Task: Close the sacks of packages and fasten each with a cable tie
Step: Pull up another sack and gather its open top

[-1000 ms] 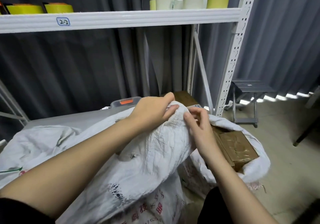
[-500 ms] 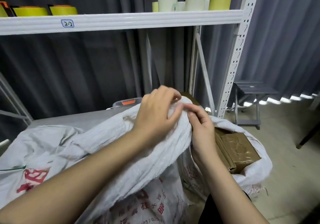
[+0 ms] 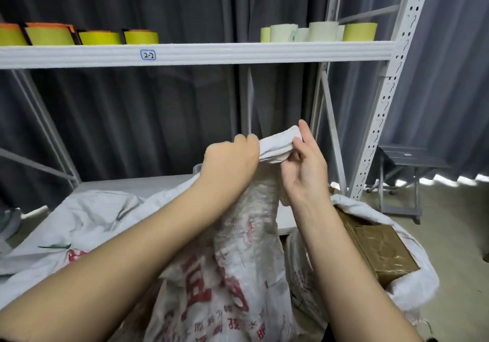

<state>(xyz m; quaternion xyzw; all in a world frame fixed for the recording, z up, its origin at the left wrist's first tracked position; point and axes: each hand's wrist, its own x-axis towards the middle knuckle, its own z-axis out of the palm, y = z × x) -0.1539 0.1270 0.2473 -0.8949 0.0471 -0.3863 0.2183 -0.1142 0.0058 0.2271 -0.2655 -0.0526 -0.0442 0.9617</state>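
Hands grip the sack's [image 3: 238, 275] gathered neck: left hand [image 3: 230, 162] fisted, right hand [image 3: 304, 167] pinching; fingertips partly hidden.

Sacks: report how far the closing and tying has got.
Done: the printed sack's mouth is gathered into a bunch. In hand: left hand and right hand grip that bunch. Left: no cable tie visible on it; the sack on the right lies open, brown package showing.

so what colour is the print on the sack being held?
Red lettering on the white woven sack, clearest in the head view.
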